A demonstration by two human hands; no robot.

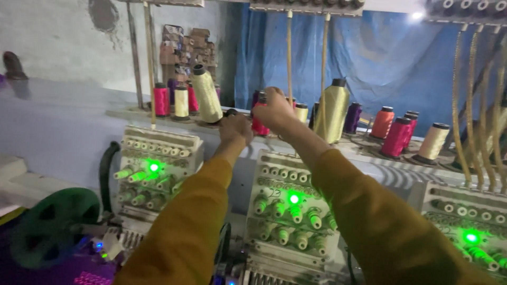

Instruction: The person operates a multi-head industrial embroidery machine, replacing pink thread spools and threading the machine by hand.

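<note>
Currently both arms, in mustard sleeves, are reaching up over the embroidery machine heads toward the spool shelf (158, 114) behind them. Left hand (235, 128) is curling closed at the shelf edge, knuckles toward the camera; whether it is gripping anything I cannot tell, as the fingers are turning away. Right hand (274, 110) is closing around the top of a red thread spool (259, 125), which is standing upright on the shelf just right of the left hand; the grip looks loose, and the palm is hiding the spool's cap.

Neighbouring spools are standing upright in a row, likely so thread feeds straight up to the guide rods overhead: a large cream cone (206, 94) to the left, a gold cone (332, 111) to the right. Green indicator lamp (294, 199) is glowing on the middle head below.
</note>
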